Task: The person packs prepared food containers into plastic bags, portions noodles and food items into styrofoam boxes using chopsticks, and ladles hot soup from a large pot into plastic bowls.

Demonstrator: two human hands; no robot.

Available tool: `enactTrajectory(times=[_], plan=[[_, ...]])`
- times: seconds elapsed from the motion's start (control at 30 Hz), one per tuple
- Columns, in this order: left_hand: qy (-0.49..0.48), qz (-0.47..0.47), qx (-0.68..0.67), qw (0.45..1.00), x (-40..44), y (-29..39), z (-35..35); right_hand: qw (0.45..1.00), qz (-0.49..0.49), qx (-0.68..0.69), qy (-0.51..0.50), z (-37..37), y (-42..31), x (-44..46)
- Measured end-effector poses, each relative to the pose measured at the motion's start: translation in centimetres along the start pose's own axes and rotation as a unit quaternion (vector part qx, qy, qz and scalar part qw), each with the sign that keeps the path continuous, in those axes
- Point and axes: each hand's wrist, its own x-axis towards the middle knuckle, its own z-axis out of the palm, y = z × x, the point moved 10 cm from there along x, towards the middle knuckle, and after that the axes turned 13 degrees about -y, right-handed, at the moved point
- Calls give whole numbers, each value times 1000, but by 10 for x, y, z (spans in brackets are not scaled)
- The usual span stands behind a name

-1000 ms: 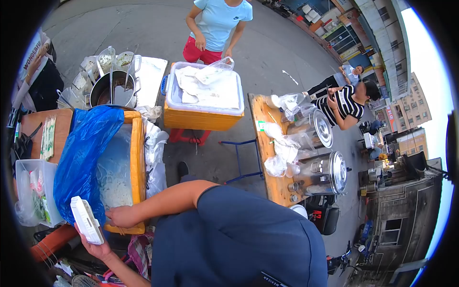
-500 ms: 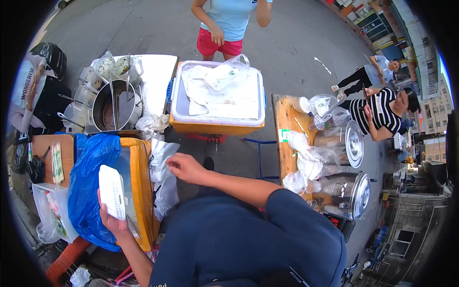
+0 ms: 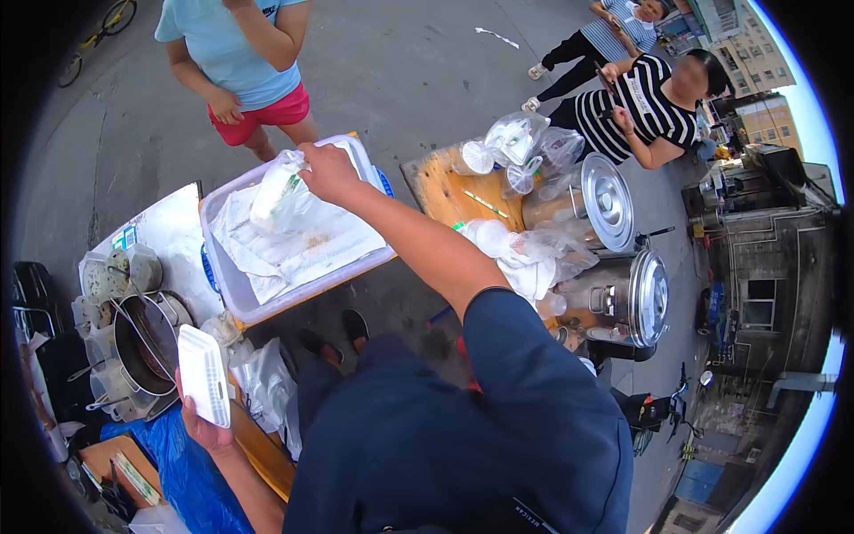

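White foam box (image 3: 205,376) sits in the left hand (image 3: 206,427), gripped by its lower end — apparently leaving the right hand (image 3: 329,173) free, fingertips pinching a plastic bag (image 3: 274,198) over the cloth (image 3: 245,258) — perhaps protective — on the tub (image 3: 345,275).

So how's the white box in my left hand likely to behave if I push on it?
The white box is probably light, since your left hand holds it alone by one end. Its straight edges suggest it's fairly stiff, but the foam-like walls might dent under a hard push.
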Motion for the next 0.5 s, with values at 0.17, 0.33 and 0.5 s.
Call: enactTrajectory(times=[0.17, 0.33, 0.5], plan=[[-19, -43, 8, 999, 59, 1, -17, 999, -23, 13, -33, 15, -1, -7], [-47, -82, 15, 995, 139, 23, -35, 993, -63, 42, -85, 20, -11, -13], [-65, -127, 32, 989, 219, 32, -13, 987, -72, 136, -50, 0, -18, 6]])
